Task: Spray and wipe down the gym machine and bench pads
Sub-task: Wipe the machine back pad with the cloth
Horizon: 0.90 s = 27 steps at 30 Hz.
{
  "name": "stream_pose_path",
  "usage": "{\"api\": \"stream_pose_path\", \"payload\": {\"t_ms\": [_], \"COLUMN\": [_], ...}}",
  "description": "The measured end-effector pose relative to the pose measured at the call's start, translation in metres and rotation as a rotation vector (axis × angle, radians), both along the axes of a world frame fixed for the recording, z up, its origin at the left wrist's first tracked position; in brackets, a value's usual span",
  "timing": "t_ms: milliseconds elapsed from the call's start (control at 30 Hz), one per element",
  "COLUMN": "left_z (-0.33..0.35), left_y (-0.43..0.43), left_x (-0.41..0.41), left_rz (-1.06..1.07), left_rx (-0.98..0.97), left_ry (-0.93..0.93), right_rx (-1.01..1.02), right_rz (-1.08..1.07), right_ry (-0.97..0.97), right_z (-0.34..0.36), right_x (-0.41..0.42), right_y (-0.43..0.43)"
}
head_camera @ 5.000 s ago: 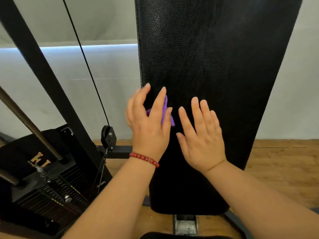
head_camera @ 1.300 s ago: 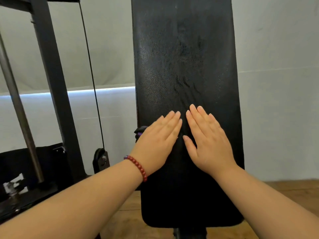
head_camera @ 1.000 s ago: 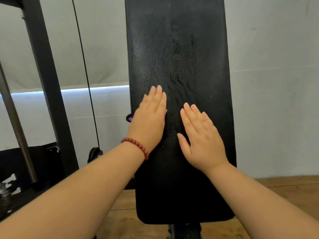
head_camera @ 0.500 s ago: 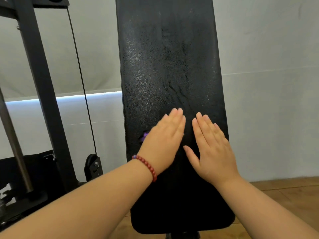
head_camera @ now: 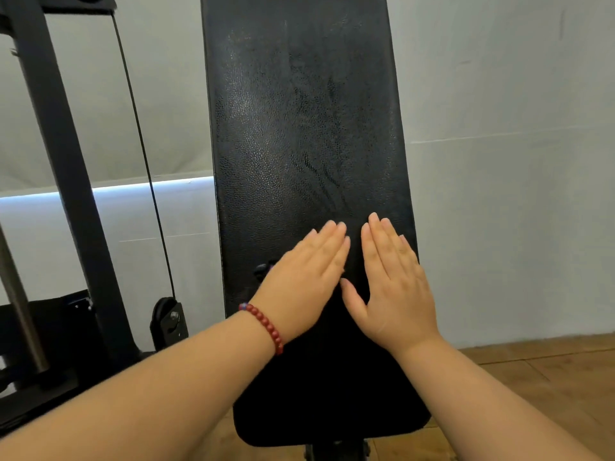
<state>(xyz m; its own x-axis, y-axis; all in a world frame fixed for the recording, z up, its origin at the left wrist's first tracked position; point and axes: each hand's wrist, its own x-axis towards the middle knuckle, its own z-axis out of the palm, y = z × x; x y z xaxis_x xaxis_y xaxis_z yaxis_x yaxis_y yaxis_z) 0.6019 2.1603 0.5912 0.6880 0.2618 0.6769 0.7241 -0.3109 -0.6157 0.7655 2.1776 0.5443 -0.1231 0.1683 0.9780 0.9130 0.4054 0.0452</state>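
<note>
Currently on the pad: both hands lie flat, side by side, on the lower half of the black bench pad [head_camera: 299,128], fingertips pointing up it.
Left hand [head_camera: 306,277]: fingers straight and together, palm pressed down. It curls round nothing, but a small dark scrap with a hint of purple [head_camera: 262,269] pokes out at its outer edge. This is probably the wiping cloth trapped beneath, though too little shows to be sure.
Right hand [head_camera: 392,284]: equally flat, thumb spread toward the left hand, with nothing visible in or under it.
Wet streaks [head_camera: 319,174]: a patch of sheen just above the fingertips, mid-pad; the top looks duller.
Step in hand: wiping the sprayed pad, by my reading.
Doing it well: centre the cloth fully under the palm, press evenly, and make long overlapping passes from top to bottom, out to both side seams and round the bottom edge.
Risk: a bare palm smears the liquid instead of lifting it, so the right hand is better used to steady the pad.
Machine frame [head_camera: 63,161]: stands to the left of the pad; whether it has been wiped I cannot tell.
</note>
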Motion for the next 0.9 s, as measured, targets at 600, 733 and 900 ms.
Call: {"api": "stream_pose_path", "payload": {"t_ms": [600, 733, 900], "left_z": [0.008, 0.014, -0.025], "left_y": [-0.003, 0.0, -0.013], "left_x": [-0.038, -0.03, -0.033], "left_rz": [0.027, 0.079, 0.026], "left_rx": [0.021, 0.01, -0.025], "left_ry": [-0.011, -0.396, -0.058], "right_rx": [-0.081, -0.102, -0.09], "right_rz": [-0.057, -0.061, -0.052], "right_ry": [-0.083, -0.049, -0.061], "right_z": [0.0, 0.001, -0.008], "right_x": [-0.001, -0.012, -0.029], "right_y": [-0.01, -0.015, -0.016]}}
